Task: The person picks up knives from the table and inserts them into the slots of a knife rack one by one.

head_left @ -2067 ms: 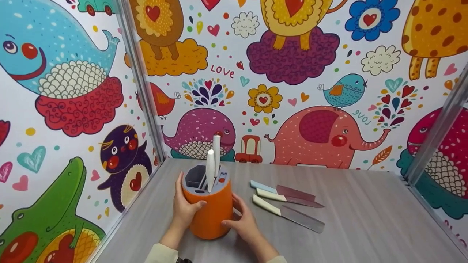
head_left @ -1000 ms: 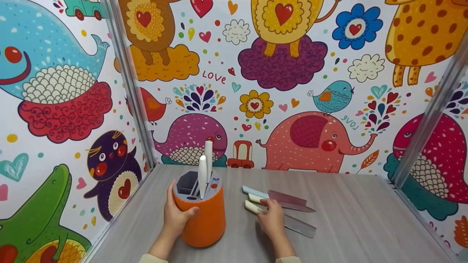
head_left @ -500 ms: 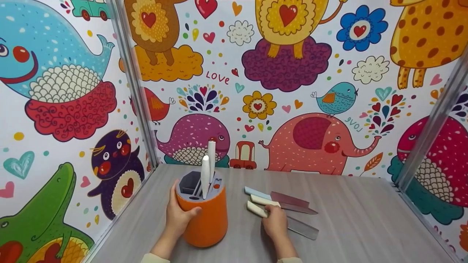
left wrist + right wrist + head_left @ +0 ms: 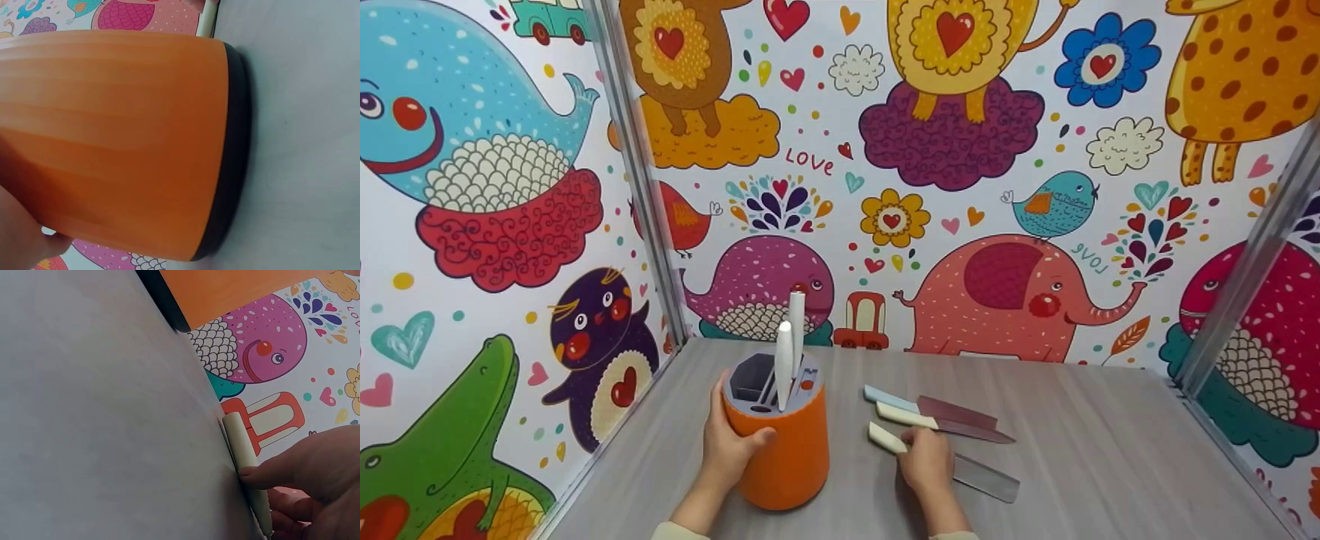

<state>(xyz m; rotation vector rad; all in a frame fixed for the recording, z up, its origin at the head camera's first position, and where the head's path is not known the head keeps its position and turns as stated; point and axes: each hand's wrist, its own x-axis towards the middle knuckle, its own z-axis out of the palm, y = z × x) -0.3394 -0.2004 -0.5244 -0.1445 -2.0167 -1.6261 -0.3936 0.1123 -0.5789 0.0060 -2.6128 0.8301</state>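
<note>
My left hand [image 4: 729, 448] grips the side of an orange knife block [image 4: 786, 461], thumb across its front. Two white-handled pieces [image 4: 784, 367] stand upright in the block's grey slotted top. My right hand [image 4: 928, 463] pinches the cream handle of the nearest knife [image 4: 986, 478], a broad-bladed one lying on the table; the right wrist view shows the thumb on the cream handle [image 4: 242, 444]. In the left wrist view the orange block [image 4: 124, 140] fills much of the picture, its dark base [image 4: 233, 146] on the table.
Just beyond the right hand lie a cream-handled pointed knife [image 4: 906, 415] and a blue-handled knife [image 4: 889, 397] with a reddish blade. Wall panels with cartoon animals [image 4: 997, 300] border the grey wood-grain table [image 4: 1095, 450] at the back and sides.
My right hand has left the block, moved right to the nearest knife and taken its handle, drawing it slightly away from the other knives. The left hand keeps its hold on the block.
</note>
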